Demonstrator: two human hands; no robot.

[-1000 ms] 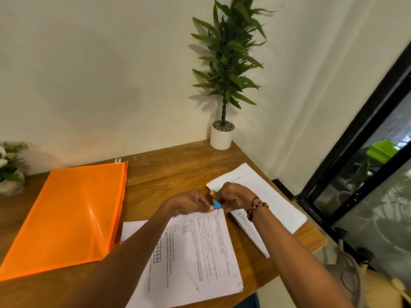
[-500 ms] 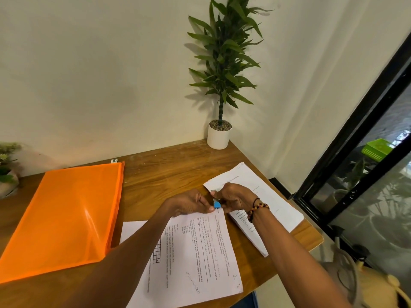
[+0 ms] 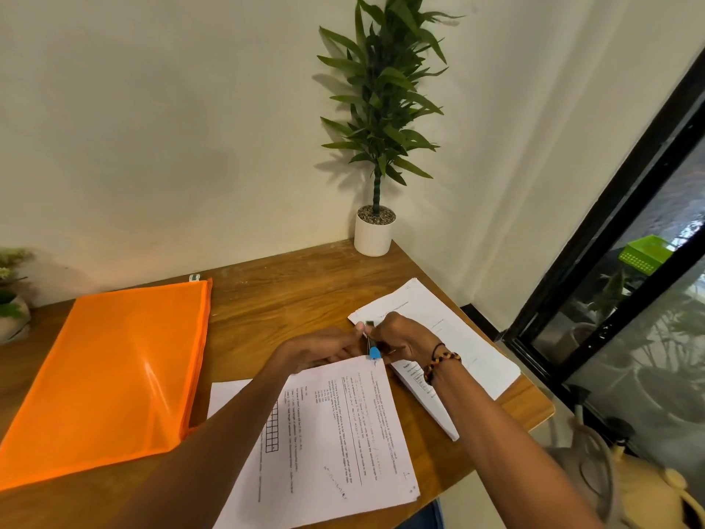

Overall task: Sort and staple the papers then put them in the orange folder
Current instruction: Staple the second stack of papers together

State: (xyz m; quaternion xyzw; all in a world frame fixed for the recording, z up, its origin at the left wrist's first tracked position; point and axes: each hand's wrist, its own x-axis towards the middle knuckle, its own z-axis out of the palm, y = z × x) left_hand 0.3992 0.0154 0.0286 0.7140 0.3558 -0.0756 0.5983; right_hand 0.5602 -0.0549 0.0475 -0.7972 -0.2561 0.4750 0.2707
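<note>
Wooden table (image 3: 290, 299) fills a pale-walled corner, with a leafy green plant in a white round pot (image 3: 373, 235) at its far right corner. Toward the left edge lies the flat orange plastic folder (image 3: 110, 372). Printed white papers (image 3: 335, 433) lie at the near edge; a second white stack (image 3: 450, 337) lies along the right edge. At the printed sheets' far corner, the right hand (image 3: 400, 337) grips a small blue-ended stapler (image 3: 373, 349), while the left hand (image 3: 324, 347) rests just beside it, fingers extended toward the stapler.
</note>
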